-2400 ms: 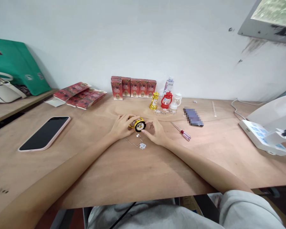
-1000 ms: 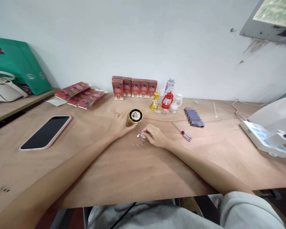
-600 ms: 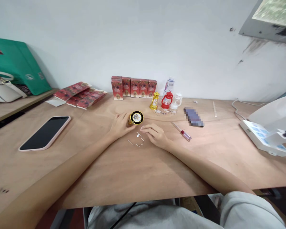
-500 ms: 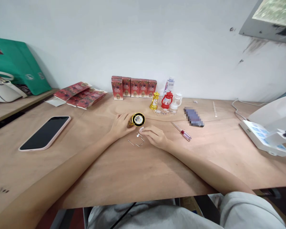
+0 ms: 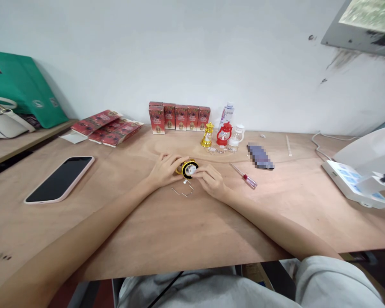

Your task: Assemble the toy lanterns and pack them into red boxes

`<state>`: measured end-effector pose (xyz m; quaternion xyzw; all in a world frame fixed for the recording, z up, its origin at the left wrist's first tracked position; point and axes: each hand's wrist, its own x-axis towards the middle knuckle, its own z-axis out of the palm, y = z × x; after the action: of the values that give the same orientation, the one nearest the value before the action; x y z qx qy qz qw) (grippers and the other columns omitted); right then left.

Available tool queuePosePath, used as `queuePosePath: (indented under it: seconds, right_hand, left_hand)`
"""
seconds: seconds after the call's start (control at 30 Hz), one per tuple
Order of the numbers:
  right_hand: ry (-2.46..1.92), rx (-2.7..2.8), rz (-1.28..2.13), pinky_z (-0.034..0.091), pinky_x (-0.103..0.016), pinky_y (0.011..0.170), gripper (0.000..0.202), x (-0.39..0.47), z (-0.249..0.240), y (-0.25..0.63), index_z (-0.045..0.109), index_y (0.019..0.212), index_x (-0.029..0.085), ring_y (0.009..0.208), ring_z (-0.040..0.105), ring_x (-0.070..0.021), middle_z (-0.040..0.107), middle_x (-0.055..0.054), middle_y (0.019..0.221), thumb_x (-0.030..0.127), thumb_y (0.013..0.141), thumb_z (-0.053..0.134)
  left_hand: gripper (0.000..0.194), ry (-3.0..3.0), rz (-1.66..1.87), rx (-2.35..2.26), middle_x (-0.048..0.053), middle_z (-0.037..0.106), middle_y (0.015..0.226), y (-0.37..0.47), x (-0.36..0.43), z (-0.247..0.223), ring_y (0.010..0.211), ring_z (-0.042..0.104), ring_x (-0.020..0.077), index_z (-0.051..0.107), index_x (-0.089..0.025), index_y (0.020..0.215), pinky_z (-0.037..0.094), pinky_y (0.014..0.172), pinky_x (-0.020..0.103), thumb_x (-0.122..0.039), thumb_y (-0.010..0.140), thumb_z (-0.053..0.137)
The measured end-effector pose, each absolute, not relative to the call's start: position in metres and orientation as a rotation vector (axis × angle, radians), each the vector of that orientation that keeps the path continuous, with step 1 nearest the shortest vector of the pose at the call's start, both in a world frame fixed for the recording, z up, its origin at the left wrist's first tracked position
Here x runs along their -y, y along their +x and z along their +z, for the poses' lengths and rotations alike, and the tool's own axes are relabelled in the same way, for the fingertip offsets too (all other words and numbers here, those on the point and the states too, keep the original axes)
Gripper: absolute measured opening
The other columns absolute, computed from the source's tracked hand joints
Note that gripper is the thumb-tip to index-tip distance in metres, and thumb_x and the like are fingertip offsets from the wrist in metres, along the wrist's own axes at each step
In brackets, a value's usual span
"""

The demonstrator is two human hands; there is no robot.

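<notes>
A gold lantern (image 5: 190,169) lies tilted, its round black-rimmed base facing me. My left hand (image 5: 165,170) is wrapped round its body from the left. From the right, my right hand (image 5: 211,181) has its fingers pinched at the base's pale centre; the small white piece between the fingertips is mostly hidden. Just below the lantern, thin metal wire pieces (image 5: 185,194) and a small white bit (image 5: 185,182) lie on the wooden table (image 5: 179,239). A screwdriver (image 5: 244,176) with a clear and red handle rests right of my right hand.
Gold (image 5: 207,136), red (image 5: 224,134) and white (image 5: 236,136) lanterns stand at the back, near a bottle (image 5: 227,114) and several red boxes (image 5: 181,118). Flattened red cartons (image 5: 111,128) and a phone (image 5: 60,179) are left; a dark pixelated item (image 5: 259,155) and white power strip (image 5: 356,184) are right.
The lantern has tipped and shifted slightly right and down in my left hand. My right hand has brought the small white piece up from below the lantern to its base.
</notes>
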<state>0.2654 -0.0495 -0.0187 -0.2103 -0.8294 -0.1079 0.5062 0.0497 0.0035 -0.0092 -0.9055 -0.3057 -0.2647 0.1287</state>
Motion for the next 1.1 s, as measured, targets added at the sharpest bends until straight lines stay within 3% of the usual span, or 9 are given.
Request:
queuePosePath:
  seconds: [0.5, 1.1]
  right_hand:
    - [-0.476, 2.040, -0.397, 0.056, -0.031, 0.075, 0.025, 0.0516, -0.0164, 0.2626, 0.065, 0.094, 0.018, 0.084, 0.064, -0.0166, 0.069, -0.008, 0.085, 0.006, 0.088, 0.044]
    - [-0.526, 2.081, -0.396, 0.049, -0.031, 0.071, 0.022, 0.0517, -0.0172, 0.2620, 0.065, 0.092, 0.018, 0.080, 0.061, -0.0168, 0.068, -0.007, 0.084, 0.009, 0.089, 0.045]
  left_hand:
    - [0.050, -2.659, -0.751, 0.902, 0.012, 0.064, 0.114, 0.0506, -0.0022, -0.0075, 0.101, 0.059, 0.0248, 0.050, -0.019, 0.127, 0.034, 0.084, 0.037, -0.044, 0.084, 0.056]
    - [0.049, -2.649, -0.753, 0.866, 0.012, 0.064, 0.114, 0.0499, -0.0028, -0.0087, 0.100, 0.060, 0.0246, 0.051, -0.019, 0.126, 0.035, 0.084, 0.037, -0.043, 0.084, 0.057]
